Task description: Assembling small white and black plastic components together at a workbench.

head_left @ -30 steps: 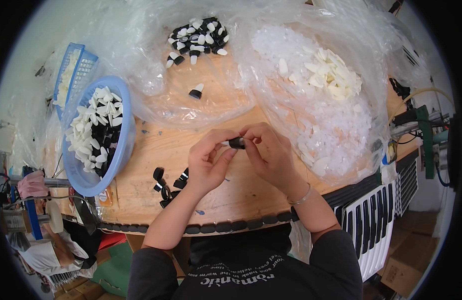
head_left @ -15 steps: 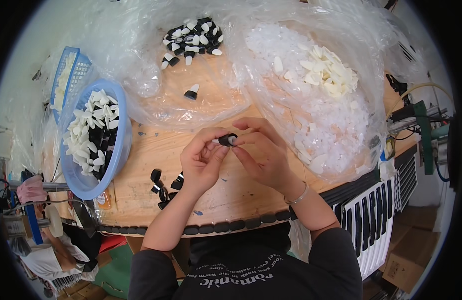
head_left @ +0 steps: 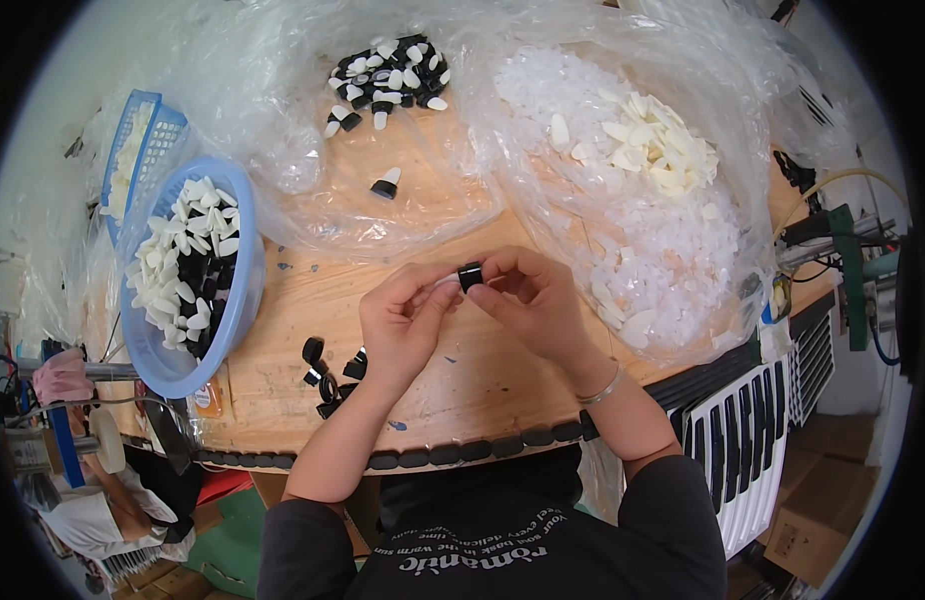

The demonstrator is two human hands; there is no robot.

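Over the middle of the table, my left hand and my right hand meet at the fingertips. Between them is a short, glossy black cap-like piece. My right fingers and thumb close on it. At its left end, my left thumb and fingers pinch a small white piece, mostly covered by the fingertips. A single black piece with a white rounded tab lies on clear plastic beyond my hands. Several loose black pieces lie on the table beside my left forearm.
A blue oval basin with white tabs and black pieces stands at left, before a blue basket. Joined pieces are heaped at the back. Cream tabs lie on plastic sheeting at right. Black strips line the table's near edge.
The black piece has turned and shifted slightly right and up. My right fingers have moved from its end to close around it, while my left hand stays almost in place.
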